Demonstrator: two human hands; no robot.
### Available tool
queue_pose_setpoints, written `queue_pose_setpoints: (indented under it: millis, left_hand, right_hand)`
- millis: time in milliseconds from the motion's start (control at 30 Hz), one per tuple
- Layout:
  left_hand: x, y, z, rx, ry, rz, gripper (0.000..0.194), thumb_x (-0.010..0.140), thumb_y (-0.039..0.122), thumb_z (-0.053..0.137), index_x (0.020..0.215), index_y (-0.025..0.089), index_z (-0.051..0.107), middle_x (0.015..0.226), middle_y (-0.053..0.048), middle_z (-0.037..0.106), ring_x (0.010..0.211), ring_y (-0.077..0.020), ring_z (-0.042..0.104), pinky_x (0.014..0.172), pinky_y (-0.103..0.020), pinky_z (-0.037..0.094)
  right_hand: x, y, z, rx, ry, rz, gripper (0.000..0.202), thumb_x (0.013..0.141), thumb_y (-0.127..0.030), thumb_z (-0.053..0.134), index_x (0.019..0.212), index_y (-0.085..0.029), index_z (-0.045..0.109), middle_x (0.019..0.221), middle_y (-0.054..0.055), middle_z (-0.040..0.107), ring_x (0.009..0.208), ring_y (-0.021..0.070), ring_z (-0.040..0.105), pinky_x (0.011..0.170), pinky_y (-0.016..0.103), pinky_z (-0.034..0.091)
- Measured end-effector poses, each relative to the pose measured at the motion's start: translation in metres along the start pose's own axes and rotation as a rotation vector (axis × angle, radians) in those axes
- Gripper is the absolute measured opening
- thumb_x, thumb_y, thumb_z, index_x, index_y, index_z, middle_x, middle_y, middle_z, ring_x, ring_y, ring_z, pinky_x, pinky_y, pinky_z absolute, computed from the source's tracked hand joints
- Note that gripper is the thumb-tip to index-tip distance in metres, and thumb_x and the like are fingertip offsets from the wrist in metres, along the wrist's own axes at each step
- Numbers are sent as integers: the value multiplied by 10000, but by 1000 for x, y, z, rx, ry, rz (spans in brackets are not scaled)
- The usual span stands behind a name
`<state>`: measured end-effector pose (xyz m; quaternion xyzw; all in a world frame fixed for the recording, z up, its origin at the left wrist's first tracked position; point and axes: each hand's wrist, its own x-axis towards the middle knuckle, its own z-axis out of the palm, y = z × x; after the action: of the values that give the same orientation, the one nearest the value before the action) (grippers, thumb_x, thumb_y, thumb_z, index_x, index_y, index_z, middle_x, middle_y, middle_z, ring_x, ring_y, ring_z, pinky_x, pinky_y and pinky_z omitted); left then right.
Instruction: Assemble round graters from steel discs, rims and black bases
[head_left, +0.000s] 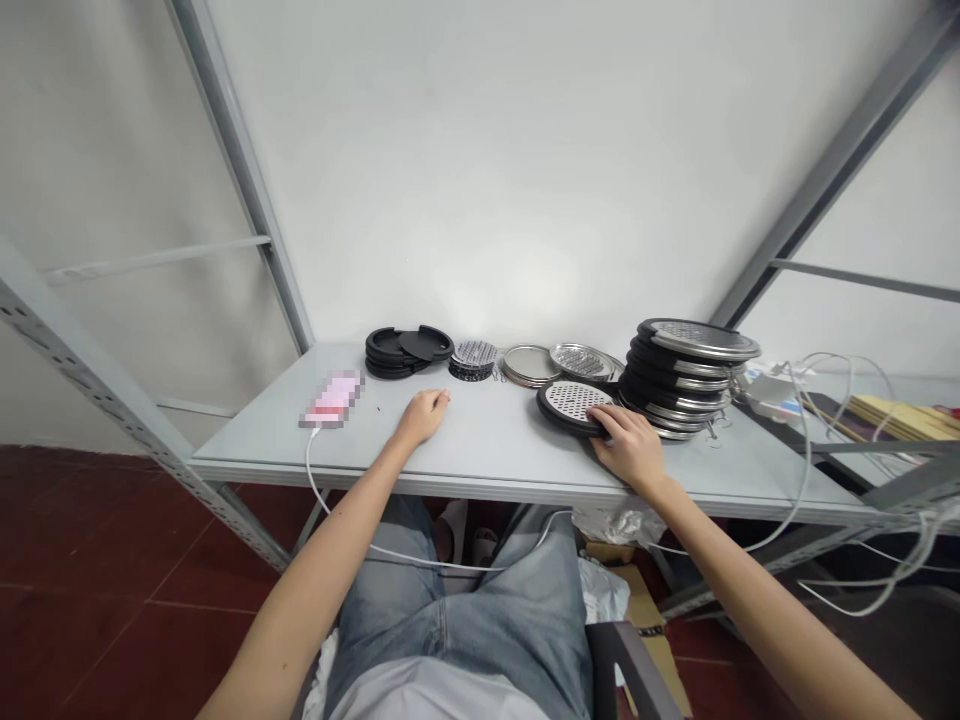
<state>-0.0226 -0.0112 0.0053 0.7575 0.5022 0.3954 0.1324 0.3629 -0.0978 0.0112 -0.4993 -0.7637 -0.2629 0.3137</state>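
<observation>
My right hand (628, 442) grips the near right edge of a round black-rimmed disc (574, 402), its fingers lying over a pale perforated face. This disc rests on the grey table, just left of a tall stack of black rings and shiny metal rims (679, 380). My left hand (425, 416) is curled closed above the tabletop; whether anything is inside it is hidden. Beyond that hand sit a stack of black rings (390, 358) and a small pile of patterned round plates (474, 358). Flat metal rings (529, 365) and a silvery patterned disc (581, 361) lie farther right.
A pixelated pink phone-like object (330, 400) with a white cable (352, 535) lies at the left of the table (495, 455). Small wire hooks (716, 432) lie by the tall stack. Yellow strips (900, 412) and cables are at right. Metal posts (232, 140) frame both sides.
</observation>
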Motion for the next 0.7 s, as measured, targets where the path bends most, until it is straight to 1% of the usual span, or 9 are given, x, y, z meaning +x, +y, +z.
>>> queue_pose_setpoints:
  millis: [167,267,367,467,533,633,700]
  left_hand:
    - [-1,2,-2,32,-11,20,386,973,395,403,818,192,692,819,-77,719,868,-229,654,851,-343,495]
    - [-1,3,-2,66,-14,36,344,960,355,425,800,191,681,825,-75,712,853,-224,644,834,-338,490]
    - [-1,4,-2,86,-14,49,297,940,325,453,807,187,679,855,-76,713,841,-225,637,817,-340,488]
    - [-1,4,-2,90,-13,54,268,928,310,468,838,184,686,892,-81,719,866,-234,638,826,-347,489]
    - [-1,4,-2,94,-13,55,264,926,306,473,847,181,691,903,-85,721,880,-239,640,834,-352,489]
    - [-1,3,-2,100,-11,56,261,926,300,480,843,177,695,898,-87,720,881,-240,641,837,-350,488]
    - [-2,3,-2,99,-11,56,256,927,293,485,840,177,695,898,-84,720,877,-233,641,835,-340,487]
  right_hand:
    - [2,11,-2,30,-100,-35,440,776,-225,576,1206,-169,651,1196,118,684,1087,299,631,950,440,507]
    - [3,14,-5,53,-166,-54,481,786,-253,560,1253,-151,620,1247,132,654,1132,301,615,978,446,502]
    - [5,12,-8,97,-218,-55,546,805,-339,578,1318,-153,571,1298,145,616,1176,307,590,986,456,498]
    - [9,2,-7,73,-212,-12,632,832,-484,606,1375,-170,525,1346,160,577,1194,329,570,980,475,492]
    - [11,-6,-2,20,-182,22,633,855,-539,590,1376,-184,531,1369,164,563,1191,345,563,971,496,485]
    - [15,-15,6,-41,-168,30,535,910,-527,531,1329,-199,582,1326,147,612,1186,358,556,960,523,472]
    - [16,-15,9,-49,-168,16,484,943,-493,491,1313,-199,597,1294,131,643,1198,355,551,966,528,464]
